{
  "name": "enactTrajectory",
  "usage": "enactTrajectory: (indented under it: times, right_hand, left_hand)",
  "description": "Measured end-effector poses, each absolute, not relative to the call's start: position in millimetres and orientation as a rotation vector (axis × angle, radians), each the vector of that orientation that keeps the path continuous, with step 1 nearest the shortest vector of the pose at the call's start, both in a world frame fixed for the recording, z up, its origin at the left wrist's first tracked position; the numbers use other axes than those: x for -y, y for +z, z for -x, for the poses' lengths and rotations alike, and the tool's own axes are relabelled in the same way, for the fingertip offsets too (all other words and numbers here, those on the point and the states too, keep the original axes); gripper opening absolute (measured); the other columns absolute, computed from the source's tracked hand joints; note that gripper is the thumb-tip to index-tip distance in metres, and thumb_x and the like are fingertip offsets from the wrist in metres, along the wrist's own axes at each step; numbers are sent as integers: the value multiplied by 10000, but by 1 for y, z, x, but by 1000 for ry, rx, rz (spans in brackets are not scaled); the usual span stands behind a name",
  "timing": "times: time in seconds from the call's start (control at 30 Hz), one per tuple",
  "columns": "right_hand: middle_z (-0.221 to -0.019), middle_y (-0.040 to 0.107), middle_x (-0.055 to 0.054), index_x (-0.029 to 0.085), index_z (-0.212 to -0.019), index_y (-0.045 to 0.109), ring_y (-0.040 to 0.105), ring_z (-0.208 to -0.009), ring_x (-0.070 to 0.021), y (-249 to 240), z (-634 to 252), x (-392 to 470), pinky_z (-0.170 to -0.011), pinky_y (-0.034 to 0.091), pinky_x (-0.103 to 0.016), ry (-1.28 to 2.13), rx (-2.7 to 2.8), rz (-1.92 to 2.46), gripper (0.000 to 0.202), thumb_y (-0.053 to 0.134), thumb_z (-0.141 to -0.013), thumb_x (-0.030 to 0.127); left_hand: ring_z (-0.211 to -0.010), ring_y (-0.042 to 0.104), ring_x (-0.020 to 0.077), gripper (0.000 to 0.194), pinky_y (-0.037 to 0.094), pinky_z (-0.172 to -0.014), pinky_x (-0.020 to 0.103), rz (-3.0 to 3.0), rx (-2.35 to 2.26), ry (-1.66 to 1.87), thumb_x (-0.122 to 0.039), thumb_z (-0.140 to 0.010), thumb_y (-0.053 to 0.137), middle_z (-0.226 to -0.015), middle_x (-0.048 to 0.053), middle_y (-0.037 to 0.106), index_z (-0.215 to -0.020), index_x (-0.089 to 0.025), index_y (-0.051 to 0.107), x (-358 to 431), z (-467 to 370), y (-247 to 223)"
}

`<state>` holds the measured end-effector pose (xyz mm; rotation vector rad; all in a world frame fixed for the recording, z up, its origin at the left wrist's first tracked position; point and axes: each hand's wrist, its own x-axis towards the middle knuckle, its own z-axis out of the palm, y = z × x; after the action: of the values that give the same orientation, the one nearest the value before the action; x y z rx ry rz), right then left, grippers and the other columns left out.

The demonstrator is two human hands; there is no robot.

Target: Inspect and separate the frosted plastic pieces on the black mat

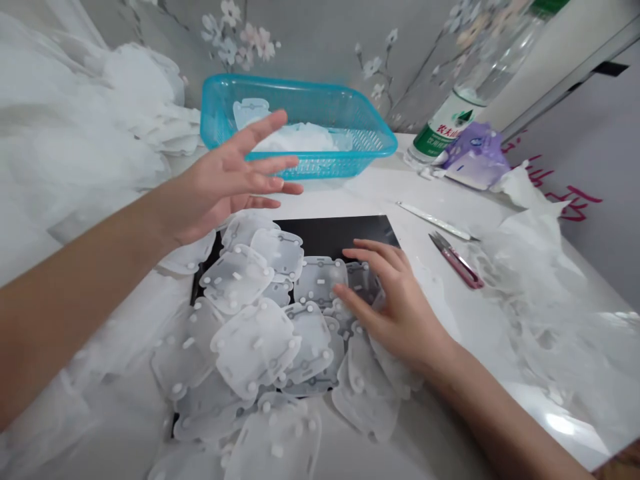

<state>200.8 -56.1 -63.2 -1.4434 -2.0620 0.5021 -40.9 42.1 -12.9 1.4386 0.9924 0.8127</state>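
My left hand (225,177) is raised with fingers spread, holding nothing, in front of a blue plastic basket (310,155). Inside that basket lie translucent white pieces (300,138). My right hand (387,287) hovers low or rests at the right side of a heap, fingers apart; whether its fingertips touch a piece I cannot tell. The heap consists of several flat, translucent plastic pieces (257,343) with rounded corners, slots and small round studs. They overlap on and around a black mat (340,235), covering most of it.
A large mass of similar white pieces (115,120) piles up at the left. To the right lie thread snips (456,260), a white pen-like tool (435,220) and thin clear scraps (540,313). Behind them stand a water bottle (450,123) and a purple tissue pack (475,153).
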Motion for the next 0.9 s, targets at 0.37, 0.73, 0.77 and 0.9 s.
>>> enactTrajectory:
  times: [0.37,0.73,0.77,0.9]
  right_hand:
    - [-771,615,-10,220,-850,537,589,-740,-152,-58,-197,59,-637,473,-267,734,1757,1390,39,556,-883,213]
    - [-651,672,12,196,-844,593,635,-610,-102,-48,-198,56,-603,502,-199,1357,1137,1280,144,690,-809,296]
    - [-657,675,10,195,-839,608,639,-618,-102,-48,-199,55,-627,513,-203,1366,1131,1273,135,691,-810,297]
    - [-694,673,7,197,-833,662,632,-642,-93,-49,-202,54,-659,520,-198,1298,1167,1276,99,698,-807,285]
  left_hand:
    - [-866,639,143,401,465,-679,183,-1518,-969,561,-299,-731,674,-1072,45,682,-1118,-204,635,-37,28,-26]
    - [-675,587,100,140,403,-619,182,-1649,-730,63,-332,-791,661,-746,-16,678,-818,-206,715,-31,22,-30]
    - [-660,574,96,144,395,-607,181,-1637,-748,67,-334,-790,660,-740,-15,673,-807,-201,714,-32,22,-30]
    - [-602,506,86,212,359,-544,185,-1639,-829,87,-378,-793,644,-703,-4,635,-745,-178,695,-32,22,-29]
